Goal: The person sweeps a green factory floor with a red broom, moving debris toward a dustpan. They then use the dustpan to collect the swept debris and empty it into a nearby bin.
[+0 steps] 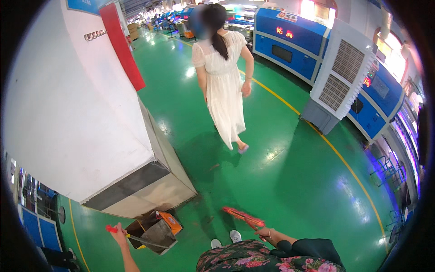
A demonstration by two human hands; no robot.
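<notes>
At the lower left, my left hand (119, 235) is closed round the stick of a long-handled dustpan (157, 236), whose red grip end pokes out past my fingers. The grey pan hangs or rests by the foot of a pillar; whether it touches the floor I cannot tell. My right hand (263, 234), in front of my body, is closed on a broom (242, 216) with reddish bristles, which points to the left and away from me. Part of the broom's handle is hidden by my hand. Behind the pan sits an orange box-like thing (169, 222) among dark containers.
A white pillar (68, 113) with a tiled base fills the left. Ahead, a person in a white dress (222, 77) is on the green floor (281, 167). To the right stand a grey air cooler (337, 77) and blue machines (285, 50) beyond a yellow line.
</notes>
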